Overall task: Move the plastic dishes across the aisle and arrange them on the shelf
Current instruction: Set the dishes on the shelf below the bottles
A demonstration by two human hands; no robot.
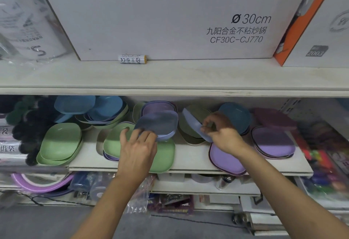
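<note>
Both hands are in on the middle shelf [188, 160], which is packed with plastic dishes. The left hand [138, 147] has its fingers spread fairly wide and is holding the near edge of a periwinkle dish [160, 123], tilted over a green dish [162, 155] at the shelf's front. The right hand [221, 134] is curled, pinching the rim of another bluish dish [192, 123] standing on edge against an olive stack [190, 131]. A lilac dish [228, 160] lies flat just under that wrist, with a green pile [60, 142] off to the left
</note>
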